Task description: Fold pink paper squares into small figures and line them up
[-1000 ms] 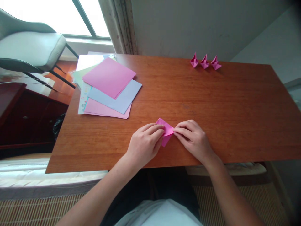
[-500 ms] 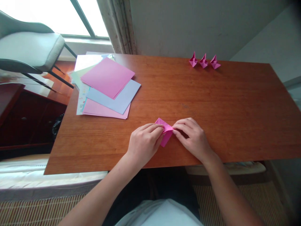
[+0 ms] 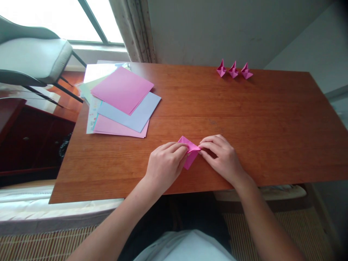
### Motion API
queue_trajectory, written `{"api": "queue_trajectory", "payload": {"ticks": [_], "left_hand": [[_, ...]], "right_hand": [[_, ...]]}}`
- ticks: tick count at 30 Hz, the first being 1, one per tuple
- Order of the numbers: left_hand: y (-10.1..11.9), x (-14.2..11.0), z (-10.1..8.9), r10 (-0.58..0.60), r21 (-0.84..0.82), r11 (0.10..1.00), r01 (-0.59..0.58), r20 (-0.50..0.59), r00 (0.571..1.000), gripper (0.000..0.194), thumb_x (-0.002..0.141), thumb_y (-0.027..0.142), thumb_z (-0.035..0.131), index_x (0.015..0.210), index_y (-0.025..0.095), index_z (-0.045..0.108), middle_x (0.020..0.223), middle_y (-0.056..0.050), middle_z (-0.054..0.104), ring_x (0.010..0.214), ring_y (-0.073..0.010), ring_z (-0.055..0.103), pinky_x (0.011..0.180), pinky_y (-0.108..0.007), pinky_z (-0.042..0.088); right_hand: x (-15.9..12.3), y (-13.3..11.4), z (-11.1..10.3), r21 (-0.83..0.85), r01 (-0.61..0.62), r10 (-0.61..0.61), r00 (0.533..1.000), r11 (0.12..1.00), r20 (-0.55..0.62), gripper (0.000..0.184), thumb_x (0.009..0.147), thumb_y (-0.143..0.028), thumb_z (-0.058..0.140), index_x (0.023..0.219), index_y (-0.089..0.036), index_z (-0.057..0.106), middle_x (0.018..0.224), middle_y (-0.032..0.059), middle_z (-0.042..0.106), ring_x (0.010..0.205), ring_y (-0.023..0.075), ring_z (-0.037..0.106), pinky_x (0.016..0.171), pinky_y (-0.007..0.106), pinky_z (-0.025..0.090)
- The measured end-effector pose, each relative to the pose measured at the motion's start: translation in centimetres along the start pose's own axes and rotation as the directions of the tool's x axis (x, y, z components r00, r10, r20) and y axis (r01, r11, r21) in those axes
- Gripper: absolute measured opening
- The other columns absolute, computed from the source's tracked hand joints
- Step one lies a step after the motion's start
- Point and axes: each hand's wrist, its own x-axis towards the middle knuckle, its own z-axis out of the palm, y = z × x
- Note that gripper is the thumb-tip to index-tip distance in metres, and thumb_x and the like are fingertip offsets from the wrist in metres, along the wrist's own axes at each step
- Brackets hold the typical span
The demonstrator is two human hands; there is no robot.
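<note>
A small piece of folded pink origami paper (image 3: 191, 158) lies between my hands near the table's front edge. My left hand (image 3: 168, 159) presses and grips its left side, the fingers covering that part of it. The thumb and fingertips of my right hand (image 3: 221, 156) pinch the paper's pointed right corner. A crease crosses the middle of the paper, with a raised flap along it. How the left thumb sits beneath is hidden.
Three folded pink paper figures (image 3: 233, 70) stand in a row at the table's back edge. Stacked sheets lie at the left: pink paper (image 3: 123, 88), blue paper (image 3: 141, 115) and light pink paper (image 3: 122, 127). A chair (image 3: 35, 54) stands beyond the wooden table (image 3: 258, 119).
The whole view has shifted slightly, so the table's contents sit a little further left. Both hands keep the same hold on the folded paper.
</note>
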Motion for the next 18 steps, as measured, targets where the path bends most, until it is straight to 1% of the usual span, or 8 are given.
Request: {"api": "queue_trajectory", "payload": {"ticks": [7,13,18], "left_hand": [[0.15,-0.01,0.07,0.006,-0.009,1.0,-0.007,-0.022,1.0,0.014,0.098,0.025,0.058,0.096,0.021,0.071,0.103,-0.002,0.079,0.093,-0.0203,0.073,0.077,-0.033,0.054],[0.13,-0.04,0.11,0.014,0.005,1.0,-0.014,-0.027,1.0,0.011,0.097,0.023,0.059,0.096,0.021,0.07,0.103,-0.003,0.079,0.093,-0.0209,0.072,0.077,-0.033,0.054],[0.08,-0.16,0.19,0.04,0.018,0.999,-0.039,-0.032,0.999,0.011,0.096,0.022,0.059,0.095,0.02,0.07,0.104,-0.002,0.078,0.092,-0.0213,0.072,0.076,-0.034,0.055]], "right_hand": [[-0.13,-0.05,0.25,-0.036,0.018,-0.019,0.999,0.999,-0.026,0.01,0.096,-0.018,0.062,0.097,-0.024,0.071,0.098,0.0055,0.069,0.094,0.0218,0.061,0.085,0.039,0.054],[-0.4,-0.64,0.43,-0.055,-0.016,0.012,0.997,0.998,-0.07,0.01,0.095,-0.015,0.063,0.094,-0.022,0.071,0.097,0.0061,0.069,0.093,0.0213,0.06,0.085,0.038,0.053],[-0.4,-0.58,0.22,-0.077,0.002,-0.004,1.0,0.997,-0.026,0.012,0.095,-0.016,0.063,0.094,-0.023,0.072,0.097,0.0061,0.069,0.093,0.0215,0.059,0.084,0.038,0.053]]}}
